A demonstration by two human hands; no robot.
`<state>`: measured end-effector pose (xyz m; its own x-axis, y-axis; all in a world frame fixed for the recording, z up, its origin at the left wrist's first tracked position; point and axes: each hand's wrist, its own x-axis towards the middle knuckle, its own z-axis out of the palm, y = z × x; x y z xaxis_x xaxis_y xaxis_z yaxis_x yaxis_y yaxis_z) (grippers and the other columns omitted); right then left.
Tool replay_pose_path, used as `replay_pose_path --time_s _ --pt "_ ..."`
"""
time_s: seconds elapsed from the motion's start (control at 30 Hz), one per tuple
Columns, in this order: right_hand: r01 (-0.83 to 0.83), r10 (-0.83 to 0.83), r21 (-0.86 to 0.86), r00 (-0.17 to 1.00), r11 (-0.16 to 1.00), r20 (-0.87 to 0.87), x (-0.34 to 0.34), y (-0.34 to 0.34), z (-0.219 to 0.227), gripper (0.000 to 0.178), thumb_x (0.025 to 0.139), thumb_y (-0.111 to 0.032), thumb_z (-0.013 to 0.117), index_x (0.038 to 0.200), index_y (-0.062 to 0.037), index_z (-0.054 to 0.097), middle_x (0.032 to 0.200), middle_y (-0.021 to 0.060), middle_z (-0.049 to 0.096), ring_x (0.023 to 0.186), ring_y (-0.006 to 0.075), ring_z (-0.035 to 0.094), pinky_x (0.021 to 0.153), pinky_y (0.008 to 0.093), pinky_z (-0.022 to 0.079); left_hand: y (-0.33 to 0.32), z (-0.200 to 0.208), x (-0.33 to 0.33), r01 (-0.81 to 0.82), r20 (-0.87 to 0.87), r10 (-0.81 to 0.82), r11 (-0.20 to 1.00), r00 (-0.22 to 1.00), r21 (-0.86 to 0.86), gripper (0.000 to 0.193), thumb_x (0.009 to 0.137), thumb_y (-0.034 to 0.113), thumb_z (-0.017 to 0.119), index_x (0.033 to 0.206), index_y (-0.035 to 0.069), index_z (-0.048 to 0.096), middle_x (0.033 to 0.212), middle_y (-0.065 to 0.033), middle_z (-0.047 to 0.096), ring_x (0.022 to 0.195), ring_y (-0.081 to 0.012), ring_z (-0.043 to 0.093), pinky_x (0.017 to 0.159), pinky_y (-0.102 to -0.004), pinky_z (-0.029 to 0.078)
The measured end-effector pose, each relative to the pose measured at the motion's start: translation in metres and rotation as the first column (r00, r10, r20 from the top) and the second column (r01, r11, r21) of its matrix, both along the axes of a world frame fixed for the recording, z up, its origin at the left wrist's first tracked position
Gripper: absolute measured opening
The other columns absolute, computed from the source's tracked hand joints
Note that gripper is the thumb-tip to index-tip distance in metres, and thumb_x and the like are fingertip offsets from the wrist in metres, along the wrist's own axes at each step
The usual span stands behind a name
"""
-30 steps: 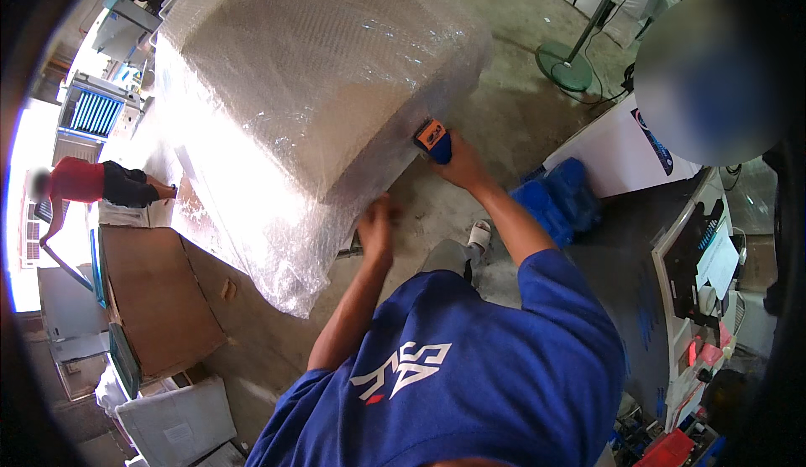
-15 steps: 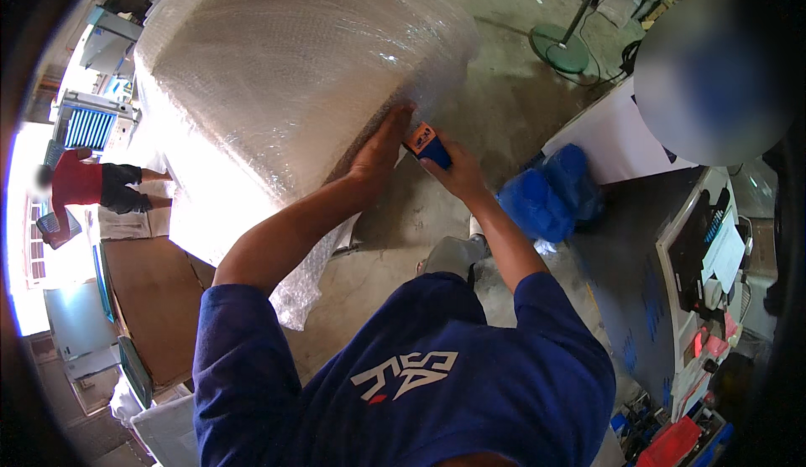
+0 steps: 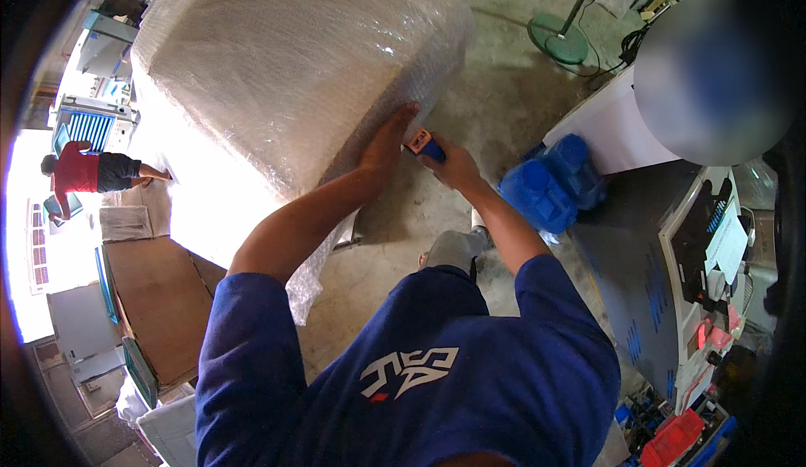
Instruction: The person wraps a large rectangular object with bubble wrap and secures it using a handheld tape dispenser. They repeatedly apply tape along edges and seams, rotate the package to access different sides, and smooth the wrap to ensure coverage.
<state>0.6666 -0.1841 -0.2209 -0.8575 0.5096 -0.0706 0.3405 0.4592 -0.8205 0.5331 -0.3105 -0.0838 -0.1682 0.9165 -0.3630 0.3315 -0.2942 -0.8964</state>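
Observation:
A large boxy load (image 3: 277, 64) wrapped in clear bubble wrap stands in front of me. My left hand (image 3: 388, 141) lies against its right side, fingers stretched along the wrap and partly hidden by the hand itself. Just right of it, my right hand (image 3: 456, 165) is closed round a small blue-and-orange handheld tool (image 3: 421, 141), its orange end facing the wrapped load. What exact kind of tool it is does not show. A loose tail of bubble wrap (image 3: 304, 292) hangs at the load's near corner.
Blue plastic water jugs (image 3: 537, 194) stand on the floor to my right, beside a dark cabinet (image 3: 625, 253). A round green stand base (image 3: 558, 39) with a cable is farther off. At left are a brown board panel (image 3: 155, 307) and another person (image 3: 84, 172) in red.
My hands stay close to the wrapped load, the right one shifting slightly with the tool. My view has shifted a little. The person at left has changed posture.

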Motion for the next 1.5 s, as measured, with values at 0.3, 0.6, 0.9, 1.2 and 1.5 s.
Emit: replay_pose_path --time_s 0.3,0.6,0.9,1.2,1.5 --pt "-0.428 0.276 0.217 0.819 0.877 0.502 -0.056 0.016 0.087 0.052 0.087 -0.048 0.071 0.125 -0.0139 0.068 0.103 0.0177 0.075 0.098 0.0343 0.073 0.082 0.0469 0.058 -0.002 -0.064 -0.024 -0.750 0.642 -0.424 0.526 -0.639 -0.400 0.056 0.106 0.021 0.037 0.158 0.003 0.031 0.167 -0.0107 0.025 0.155 -0.0247 0.020 0.127 -0.0371 0.009" --pt "-0.620 0.360 0.056 0.525 0.783 0.771 -0.011 -0.015 -0.021 0.041 0.072 -0.045 0.081 0.095 -0.0105 0.080 0.095 0.0148 0.076 0.090 0.0281 0.074 0.078 0.0398 0.059 0.014 -0.048 0.005 -0.747 0.509 -0.561 0.366 -0.653 -0.555 0.057 0.109 0.040 0.035 0.156 0.008 0.039 0.166 -0.0080 0.031 0.154 -0.0222 0.024 0.126 -0.0378 0.014" --pt "-0.394 0.516 -0.373 0.792 0.840 0.325 0.098 -0.025 -0.083 0.064 0.070 -0.057 0.084 0.119 -0.0166 0.075 0.115 0.0118 0.075 0.107 0.0314 0.071 0.093 0.0397 0.054 0.017 -0.127 0.000 -0.824 0.680 -0.510 0.504 -0.526 -0.259 0.061 0.103 0.039 0.047 0.151 0.001 0.042 0.162 -0.0168 0.033 0.151 -0.0290 0.028 0.126 -0.0381 0.017" --pt "-0.081 0.107 -0.125 0.969 0.989 0.223 0.125 -0.033 0.068 0.083 0.074 -0.047 0.085 0.140 -0.0100 0.051 0.106 0.0276 0.072 0.100 0.0416 0.071 0.083 0.0486 0.057 -0.124 -0.048 0.099 -0.759 0.448 -0.725 0.156 -0.522 -0.632 0.061 0.096 0.040 0.067 0.138 -0.003 0.057 0.134 -0.0166 0.064 0.128 -0.0311 0.057 0.107 -0.0418 0.045" --pt "-0.113 0.140 0.106 0.945 0.988 -0.295 0.040 -0.085 0.197 0.066 0.081 -0.042 0.083 0.131 -0.0068 0.058 0.097 0.0202 0.073 0.088 0.0377 0.074 0.072 0.0431 0.058 -0.167 -0.034 0.092 -0.826 -0.026 -1.000 0.025 -0.013 -0.563 0.059 0.102 0.043 0.061 0.139 -0.003 0.055 0.138 -0.0152 0.058 0.128 -0.0265 0.055 0.107 -0.0428 0.046"
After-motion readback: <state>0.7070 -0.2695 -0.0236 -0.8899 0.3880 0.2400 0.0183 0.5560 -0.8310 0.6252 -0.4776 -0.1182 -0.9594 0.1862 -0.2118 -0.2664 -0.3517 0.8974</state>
